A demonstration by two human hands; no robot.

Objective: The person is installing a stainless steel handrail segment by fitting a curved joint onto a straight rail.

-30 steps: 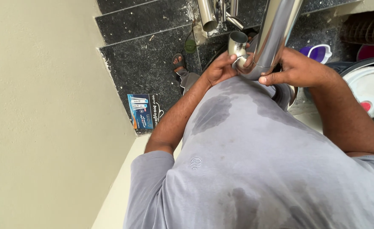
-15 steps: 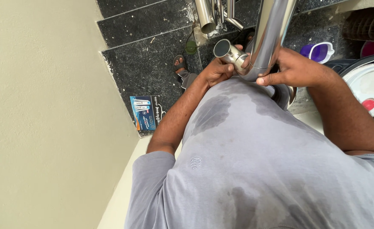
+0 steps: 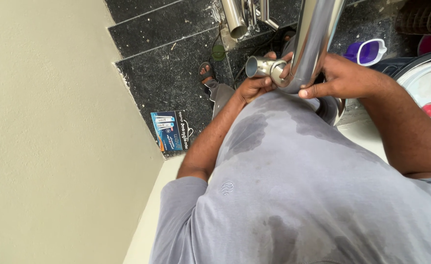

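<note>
Steel tubing fills our hands: our right hand (image 3: 345, 78) wraps the thick polished pipe (image 3: 316, 39) to steady it upright against our belly, while our left hand (image 3: 254, 88) clamps the short steel stub (image 3: 260, 67) against the pipe's lower side, above dark stone steps (image 3: 176, 54).

We see one package: a flat rectangular blue card packet (image 3: 170, 131) with white and orange label patches, lying on the dark speckled stone step (image 3: 161, 73). It sits well apart from our left grip (image 3: 254, 87), below and to the left of it, near the step's edge.
</note>
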